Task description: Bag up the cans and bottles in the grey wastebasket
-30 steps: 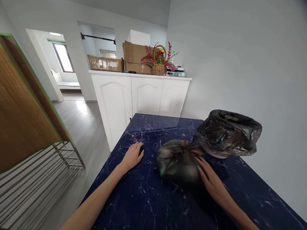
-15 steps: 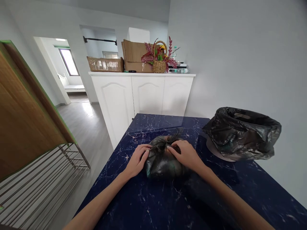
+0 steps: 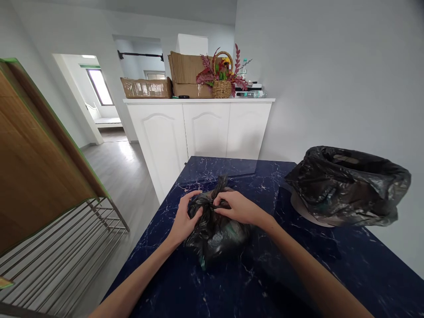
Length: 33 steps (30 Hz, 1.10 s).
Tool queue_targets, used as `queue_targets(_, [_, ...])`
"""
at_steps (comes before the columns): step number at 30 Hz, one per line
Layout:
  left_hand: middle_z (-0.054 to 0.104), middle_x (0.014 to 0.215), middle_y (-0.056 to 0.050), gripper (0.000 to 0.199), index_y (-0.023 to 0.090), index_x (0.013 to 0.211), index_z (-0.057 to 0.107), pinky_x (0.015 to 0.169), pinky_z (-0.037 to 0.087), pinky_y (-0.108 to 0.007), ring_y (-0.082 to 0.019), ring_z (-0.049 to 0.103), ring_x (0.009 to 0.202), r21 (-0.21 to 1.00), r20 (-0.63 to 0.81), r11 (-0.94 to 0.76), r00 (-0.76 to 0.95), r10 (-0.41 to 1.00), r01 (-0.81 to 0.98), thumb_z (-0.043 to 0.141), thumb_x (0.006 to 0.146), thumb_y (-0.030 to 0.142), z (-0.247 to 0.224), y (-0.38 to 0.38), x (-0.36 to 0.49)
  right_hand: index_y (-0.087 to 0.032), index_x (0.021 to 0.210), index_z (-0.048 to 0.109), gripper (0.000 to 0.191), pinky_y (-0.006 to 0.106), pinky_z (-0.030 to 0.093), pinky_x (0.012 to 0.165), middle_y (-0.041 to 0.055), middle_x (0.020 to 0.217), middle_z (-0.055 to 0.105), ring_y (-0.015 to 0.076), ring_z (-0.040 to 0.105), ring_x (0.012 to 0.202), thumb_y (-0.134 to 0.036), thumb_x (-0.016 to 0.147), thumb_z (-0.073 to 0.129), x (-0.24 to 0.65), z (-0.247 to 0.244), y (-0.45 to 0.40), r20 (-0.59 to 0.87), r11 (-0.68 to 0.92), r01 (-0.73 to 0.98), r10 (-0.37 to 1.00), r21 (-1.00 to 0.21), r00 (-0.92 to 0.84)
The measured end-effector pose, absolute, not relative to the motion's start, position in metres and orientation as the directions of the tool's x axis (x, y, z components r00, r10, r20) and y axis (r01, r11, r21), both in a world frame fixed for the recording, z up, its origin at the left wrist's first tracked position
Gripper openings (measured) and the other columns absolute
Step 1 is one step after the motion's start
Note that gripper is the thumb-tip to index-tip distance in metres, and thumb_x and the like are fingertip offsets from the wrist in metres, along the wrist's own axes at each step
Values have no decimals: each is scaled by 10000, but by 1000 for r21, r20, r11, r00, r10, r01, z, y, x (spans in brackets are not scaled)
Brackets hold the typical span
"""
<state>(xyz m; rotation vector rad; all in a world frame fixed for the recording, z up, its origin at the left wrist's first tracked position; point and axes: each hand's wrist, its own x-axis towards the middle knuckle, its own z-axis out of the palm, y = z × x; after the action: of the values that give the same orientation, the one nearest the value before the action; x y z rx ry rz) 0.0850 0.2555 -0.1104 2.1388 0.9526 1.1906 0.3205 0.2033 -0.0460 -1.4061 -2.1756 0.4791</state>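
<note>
A filled black plastic bag point(image 3: 218, 243) lies on the dark blue marbled table point(image 3: 212, 291), its top gathered and twisted, with a loose end sticking up at the back. My left hand point(image 3: 185, 218) is on the bag's left side, thumb and fingers curved around a bunch of the plastic. With thumb and fingertips, my right hand point(image 3: 236, 207) pinches the gathered plastic near the middle of the top. The exact knot between my hands is too dark to make out.
A bin lined with a black bag point(image 3: 351, 187) stands on the table's right. Beyond the table is a white cabinet point(image 3: 207, 132) carrying cardboard boxes point(image 3: 147, 88), a flower basket point(image 3: 221, 88) and bottles. At left stands a metal rack point(image 3: 66, 251) with a brown board.
The bag has turned and shifted slightly left, its loose end now upright. My right hand has moved left, closer to my left hand, whose fingers have spread wider around the plastic.
</note>
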Motion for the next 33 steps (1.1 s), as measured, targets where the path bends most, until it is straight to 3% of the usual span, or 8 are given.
queue_targets(3, [737,1314,-87,349,293,1319,671,1144,467,-511,-324,613,1315,677,496,-617,372,785,400,662,1002,440,-111,258,85,-221,1005,692,32,329,535,876,39,1074,785,212,721,995,-228,984,715,312,-44,205,237,425,728,905,-538,-353])
queue_targets(6, [796,1086,-68,223,279,1046,777,1055,494,-513,-322,674,1132,628,541,-632,329,774,454,695,993,479,-112,261,84,-213,964,691,43,348,522,869,51,1038,777,227,708,985,-197,971,729,309,-41,205,263,436,735,900,-519,-348])
queue_targets(9, [787,966,-48,276,266,880,769,1001,501,-493,-297,681,1015,631,579,-617,244,778,470,702,988,510,-111,266,81,-215,887,679,105,386,503,928,47,1004,765,231,691,989,-178,956,750,308,-36,203,295,443,742,895,-502,-335])
queue_targets(13, [770,1161,-57,228,267,1092,754,1072,492,-474,-283,664,1156,678,556,-598,233,798,428,655,1024,461,-108,269,77,-211,877,671,124,424,469,997,40,1015,761,229,673,1005,-165,971,738,307,-30,200,309,451,751,890,-482,-336])
queue_targets(17, [677,1439,-70,337,311,1320,717,1212,378,-573,-338,503,1419,560,496,-668,447,745,491,671,990,367,-108,269,77,-203,900,663,124,415,452,984,38,1016,756,236,656,1013,-122,965,732,306,-25,199,294,445,785,892,-431,-344])
queue_targets(22, [669,1482,-41,225,328,1135,816,1228,338,-623,-348,458,1460,499,545,-673,407,733,546,639,998,309,-112,273,79,-199,880,660,139,403,429,995,26,974,745,212,649,959,-124,981,718,308,-20,194,288,471,786,879,-400,-380])
queue_targets(27, [760,1350,-54,224,291,1080,839,1225,381,-556,-312,612,1344,655,556,-594,234,798,468,648,985,358,-109,278,77,-191,815,627,202,400,415,995,4,919,727,192,643,923,-140,982,727,314,-10,184,272,497,790,865,-359,-421])
queue_targets(33, [808,1230,-115,434,200,1135,826,1057,562,-482,-339,735,1175,951,246,-244,16,969,191,704,888,536,-113,290,68,-207,833,644,172,364,458,911,23,990,745,223,650,1025,-142,986,690,342,12,166,105,480,771,869,-419,-484])
